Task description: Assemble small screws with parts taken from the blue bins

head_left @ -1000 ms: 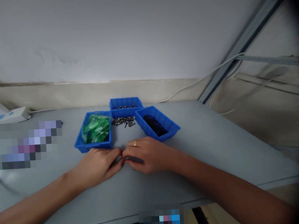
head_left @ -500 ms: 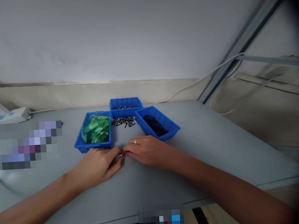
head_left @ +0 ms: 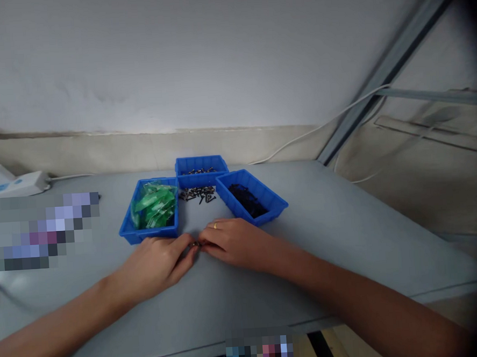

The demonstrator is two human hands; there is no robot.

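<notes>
Basically, off-white painted wall [head_left: 199, 57] fills the background, flat grey tabletop [head_left: 325, 211] below it, slanted grey metal post [head_left: 400, 53] at the right.

Three rectangular blue plastic bins on the tabletop. Left bin [head_left: 135, 237]: crinkly green-and-clear plastic packets [head_left: 155, 202]. Right bin [head_left: 263, 190], set at an angle: small black parts [head_left: 246, 199], too dark to identify. Rear bin [head_left: 200, 180]: small shiny metal parts [head_left: 200, 171].

Left hand [head_left: 158, 261] is just in front of the left bin, right hand [head_left: 236, 242] just in front of the right one, yellow metal ring [head_left: 215, 226] on a finger. Fingertips nearly meet between them.

Loose heap of dark metal screws [head_left: 197, 194] sits on the tabletop ahead of the fingers, in front of the rear bin.

Smallest: tiny dark metal piece [head_left: 194, 244], between the two sets of fingertips. Left thumb and forefinger pinch one end, right thumb and fingers pinch the other. One part or two joined, can't tell.

My take: hold the left pinch still, do fine turning with right fingertips only, keep both ends in line. Steady the wrists and stay low, so a slip doesn't bounce into the heap.
</notes>
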